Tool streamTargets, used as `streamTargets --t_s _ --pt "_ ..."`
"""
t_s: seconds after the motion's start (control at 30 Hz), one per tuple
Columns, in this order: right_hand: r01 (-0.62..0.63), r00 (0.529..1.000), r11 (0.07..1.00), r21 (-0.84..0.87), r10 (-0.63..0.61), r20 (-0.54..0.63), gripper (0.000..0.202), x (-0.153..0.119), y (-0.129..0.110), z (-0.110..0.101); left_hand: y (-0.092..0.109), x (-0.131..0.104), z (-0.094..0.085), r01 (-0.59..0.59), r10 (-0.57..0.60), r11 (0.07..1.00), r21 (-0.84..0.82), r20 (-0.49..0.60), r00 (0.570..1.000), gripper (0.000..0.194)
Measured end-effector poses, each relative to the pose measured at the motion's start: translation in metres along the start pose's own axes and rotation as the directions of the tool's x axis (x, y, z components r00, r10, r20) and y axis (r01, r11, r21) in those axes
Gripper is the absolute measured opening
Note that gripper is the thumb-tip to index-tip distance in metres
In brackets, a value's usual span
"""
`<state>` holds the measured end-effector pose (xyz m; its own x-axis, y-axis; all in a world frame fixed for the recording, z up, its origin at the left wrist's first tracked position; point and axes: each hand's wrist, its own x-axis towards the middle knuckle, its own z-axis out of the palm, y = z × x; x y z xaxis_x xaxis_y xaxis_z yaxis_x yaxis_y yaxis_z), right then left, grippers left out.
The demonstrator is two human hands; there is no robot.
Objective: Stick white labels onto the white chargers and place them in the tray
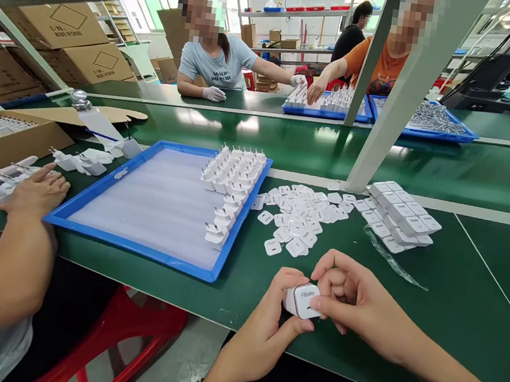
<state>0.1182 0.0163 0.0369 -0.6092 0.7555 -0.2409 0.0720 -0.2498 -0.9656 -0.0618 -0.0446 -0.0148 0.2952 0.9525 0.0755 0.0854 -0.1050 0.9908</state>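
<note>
My left hand (274,317) is closed around a small white plug charger (305,299) with printed lettering on its face. My right hand (349,292) has its thumb pressed on the charger's front face, its other fingers curled. Beyond my hands lies a loose pile of small white face plates (301,215), many with a dark slot. A blue-rimmed tray (145,249) to the left holds rows of white chargers (238,176), pins upward, along its right side.
Stacked white blocks (403,212) sit at right beside a clear plastic strip (392,260). A co-worker's arm (21,237) rests at the left near more white parts. A slanted white post (409,104) rises from the bench. Two people across handle parts in another blue tray (324,113).
</note>
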Motion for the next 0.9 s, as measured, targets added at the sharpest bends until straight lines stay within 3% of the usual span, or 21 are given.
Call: streamTargets --t_s 0.5,0.63,0.8,0.9 --pt "-0.041 0.999 0.997 -0.059 0.039 -0.024 0.026 0.002 -0.001 -0.001 0.001 0.003 0.0 -0.012 0.011 0.997 0.072 0.023 1.0 0.027" --pt "-0.037 0.999 0.996 -0.084 0.034 -0.035 0.031 0.005 0.004 -0.001 0.0 0.001 0.001 0.027 -0.028 0.999 -0.016 -0.014 1.0 0.029" --pt "-0.016 0.987 0.995 0.1 0.0 0.161 0.036 0.009 0.007 -0.005 -0.007 -0.001 0.0 -0.054 0.038 0.966 -0.252 -0.068 0.997 0.04" --pt "0.008 0.996 0.992 0.122 -0.018 0.082 0.038 0.011 0.004 -0.009 -0.009 0.0 0.001 -0.16 0.109 0.942 -0.294 -0.183 0.977 0.028"
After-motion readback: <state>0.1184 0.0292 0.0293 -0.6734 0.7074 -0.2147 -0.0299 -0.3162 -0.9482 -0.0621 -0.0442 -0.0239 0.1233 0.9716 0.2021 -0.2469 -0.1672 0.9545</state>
